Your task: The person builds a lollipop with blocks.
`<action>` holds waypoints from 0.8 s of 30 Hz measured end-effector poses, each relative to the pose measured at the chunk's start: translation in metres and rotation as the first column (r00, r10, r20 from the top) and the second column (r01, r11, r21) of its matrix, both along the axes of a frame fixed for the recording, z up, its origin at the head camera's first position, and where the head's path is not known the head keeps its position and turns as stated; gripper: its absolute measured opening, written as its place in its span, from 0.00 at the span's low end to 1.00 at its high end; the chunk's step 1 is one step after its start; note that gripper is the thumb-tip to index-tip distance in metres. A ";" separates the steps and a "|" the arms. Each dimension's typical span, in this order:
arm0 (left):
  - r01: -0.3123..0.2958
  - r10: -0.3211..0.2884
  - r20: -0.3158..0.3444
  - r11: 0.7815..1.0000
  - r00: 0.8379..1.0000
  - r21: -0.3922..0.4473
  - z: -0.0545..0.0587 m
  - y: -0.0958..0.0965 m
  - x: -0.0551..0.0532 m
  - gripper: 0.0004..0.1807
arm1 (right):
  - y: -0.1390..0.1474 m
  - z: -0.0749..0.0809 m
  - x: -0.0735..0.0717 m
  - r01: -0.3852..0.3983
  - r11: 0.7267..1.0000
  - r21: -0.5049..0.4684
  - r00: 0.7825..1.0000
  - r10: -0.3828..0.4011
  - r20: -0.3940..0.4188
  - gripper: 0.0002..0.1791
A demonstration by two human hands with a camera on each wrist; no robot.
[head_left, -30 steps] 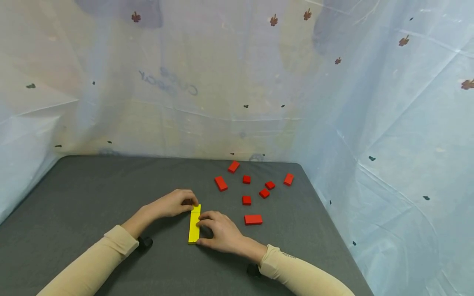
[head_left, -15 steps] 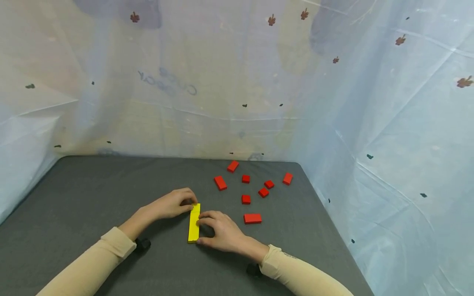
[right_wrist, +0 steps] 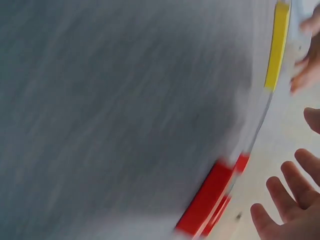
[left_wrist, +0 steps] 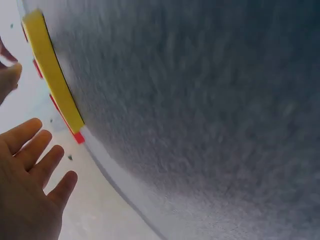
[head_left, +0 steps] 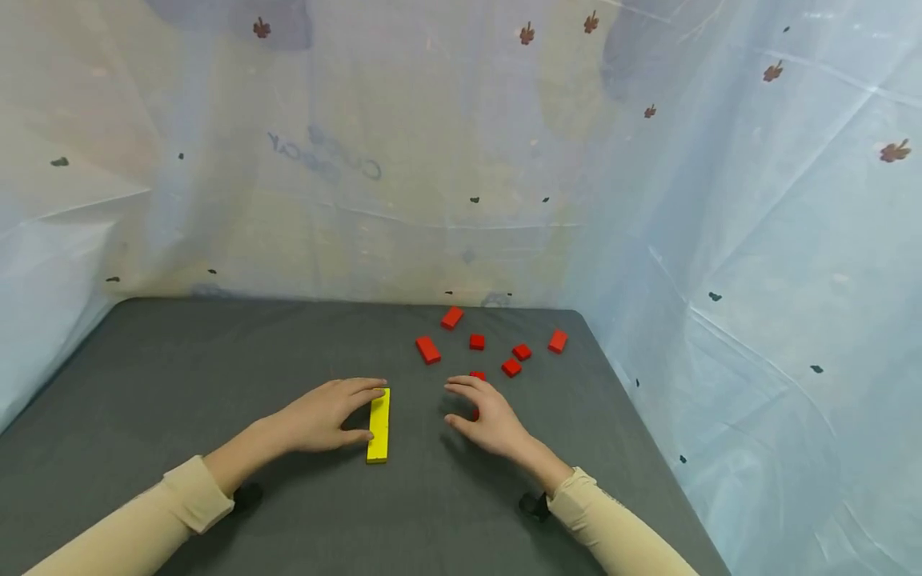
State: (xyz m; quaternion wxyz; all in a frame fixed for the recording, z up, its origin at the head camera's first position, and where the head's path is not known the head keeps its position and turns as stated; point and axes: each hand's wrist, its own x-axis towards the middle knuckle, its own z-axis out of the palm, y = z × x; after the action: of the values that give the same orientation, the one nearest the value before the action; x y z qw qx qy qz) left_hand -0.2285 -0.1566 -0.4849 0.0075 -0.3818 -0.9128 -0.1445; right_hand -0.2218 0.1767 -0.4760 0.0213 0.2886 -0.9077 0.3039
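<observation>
A long, narrow yellow bar of blocks [head_left: 378, 432] lies lengthwise on the dark grey table. My left hand [head_left: 317, 420] is at its left side, fingers spread, with fingertips over the bar's far end and the thumb by its left edge. To the right, my right hand [head_left: 493, 420] hovers with spread fingers and holds nothing. It covers most of a red rectangular block in the head view; that red block [right_wrist: 202, 200] shows larger in the right wrist view. A small red block [head_left: 478, 375] peeks out just behind the right fingers.
Farther back lie red oblong blocks [head_left: 428, 350] and small red square blocks [head_left: 511, 367], several in all, scattered towards the right. Pale printed plastic sheeting [head_left: 432, 160] hangs behind and along the right of the table [head_left: 216, 360].
My right hand has left the yellow bar and moved right, over the red block. My left hand's fingers have spread, its thumb shifting nearer along the bar.
</observation>
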 end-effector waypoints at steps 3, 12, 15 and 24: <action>0.015 -0.015 0.002 0.999 1.000 -0.038 0.000 0.003 0.007 0.46 | 0.021 0.000 -0.006 0.047 0.999 -0.004 0.999 -0.047 -0.005 0.28; 0.017 -0.015 0.024 0.995 1.000 -0.096 -0.005 0.002 0.012 0.45 | 0.068 -0.007 -0.011 0.107 0.991 0.079 0.994 -0.108 0.019 0.28; 0.008 -0.003 0.051 0.995 0.999 -0.100 -0.007 -0.001 0.011 0.44 | 0.077 -0.012 -0.010 0.069 0.994 0.088 0.997 -0.071 0.022 0.25; 0.062 -0.055 0.071 0.994 0.996 -0.092 -0.007 0.004 0.010 0.43 | 0.090 -0.021 -0.009 0.026 0.992 0.123 0.999 -0.022 -0.032 0.18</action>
State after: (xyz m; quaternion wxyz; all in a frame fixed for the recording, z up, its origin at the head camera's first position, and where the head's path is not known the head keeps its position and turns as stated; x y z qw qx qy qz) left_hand -0.2187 -0.1529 -0.4917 -0.0457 -0.4033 -0.9067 -0.1146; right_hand -0.2312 0.2667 -0.4966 0.0208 0.2831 -0.9277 0.2427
